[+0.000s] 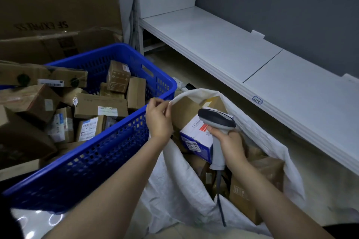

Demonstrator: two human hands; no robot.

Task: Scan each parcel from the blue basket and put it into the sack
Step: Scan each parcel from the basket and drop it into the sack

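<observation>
The blue basket (108, 153) stands at the left, filled with several brown cardboard parcels (101, 106). To its right the white sack (258, 128) gapes open with several parcels inside, among them a blue and white box (196, 141). My left hand (158, 118) pinches the sack's rim at its left edge, beside the basket. My right hand (229, 145) grips the grey handle of a barcode scanner (216, 118), whose dark head hangs over the sack's mouth. The scanner's cable drops down into the sack.
Large brown cartons (48, 15) are stacked behind the basket. A low white shelf (233, 48) runs along the grey wall at the right. A strip of pale floor lies between the shelf and the sack.
</observation>
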